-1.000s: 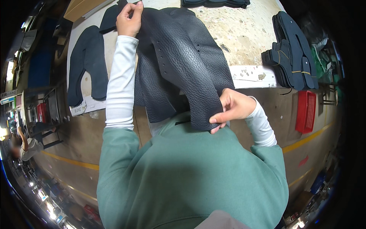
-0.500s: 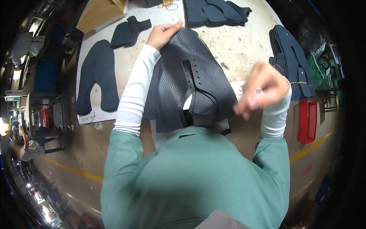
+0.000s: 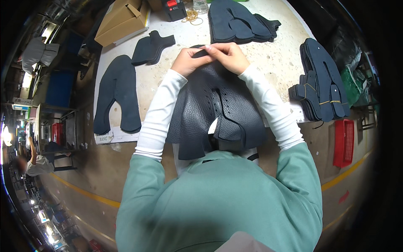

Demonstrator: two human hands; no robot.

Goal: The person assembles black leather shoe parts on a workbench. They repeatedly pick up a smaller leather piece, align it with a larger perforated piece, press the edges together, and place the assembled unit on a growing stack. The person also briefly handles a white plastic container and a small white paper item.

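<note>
A black grained-leather shoe upper piece (image 3: 194, 110) hangs in front of me over the near table edge, with a slit and small punched holes down its middle. My left hand (image 3: 187, 62) pinches its far edge, left of the middle. My right hand (image 3: 230, 57) meets it there, fingers closed on the same edge; the fingertips of both hands touch and partly hide the leather. To the left lies a dark forked piece (image 3: 116, 86), with a small stack of strapped pieces (image 3: 153, 48) just beyond it.
The pale, stained table (image 3: 184, 40) holds more dark stacks (image 3: 237, 25) at the back and a banded stack (image 3: 321, 84) on the right. Back left are a cardboard box (image 3: 121, 21), a black battery-like block (image 3: 174, 10) and rubber bands (image 3: 192, 17). A red crate (image 3: 344, 143) stands right, below the table.
My right hand has moved from the right side up and left to the leather's far edge, joining my left hand. The view has shifted slightly, showing more of the table's back.
</note>
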